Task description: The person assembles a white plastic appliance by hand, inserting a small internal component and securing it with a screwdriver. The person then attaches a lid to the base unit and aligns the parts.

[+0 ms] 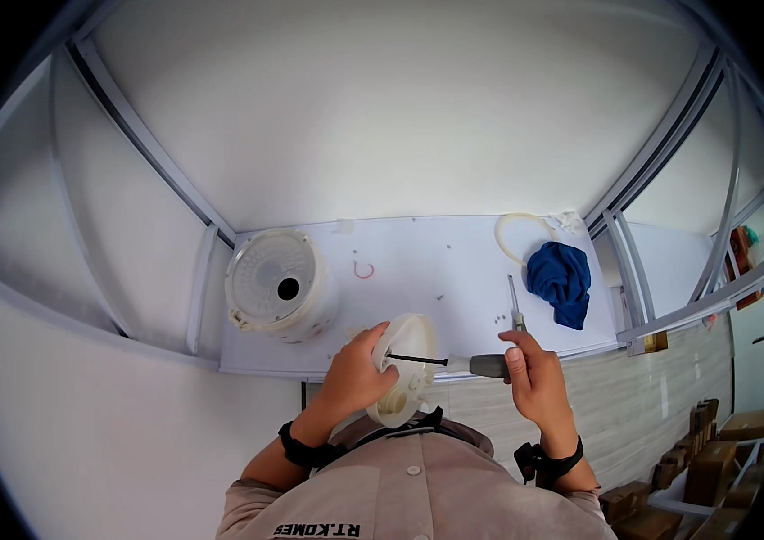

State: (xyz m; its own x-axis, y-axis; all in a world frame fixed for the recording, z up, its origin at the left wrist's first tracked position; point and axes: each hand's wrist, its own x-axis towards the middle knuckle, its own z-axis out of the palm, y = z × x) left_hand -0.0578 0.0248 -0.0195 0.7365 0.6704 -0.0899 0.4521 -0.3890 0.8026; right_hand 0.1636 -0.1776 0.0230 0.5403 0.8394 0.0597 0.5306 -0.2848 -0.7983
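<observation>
My left hand point(357, 371) grips a round white plastic cover point(412, 333) by its left edge, tilted up near my chest with its moulded inner side facing right. In my right hand point(535, 376) is a screwdriver point(488, 365) with a grey handle, the fingers wrapped round it. Its black shaft point(418, 359) points left and reaches into the cover; what the tip touches is hard to make out. Behind my right hand a second screwdriver point(516, 306) lies on the white table point(400, 297). Several small screws point(501, 319) lie beside it.
A white cylindrical tub point(275, 279) with a dark round hole on top stands at the table's left end. At the right lie a blue cloth point(560, 281) and a pale ring point(501, 236). A red curved piece point(364, 274) lies mid-table. Metal frame posts point(152, 148) flank the table.
</observation>
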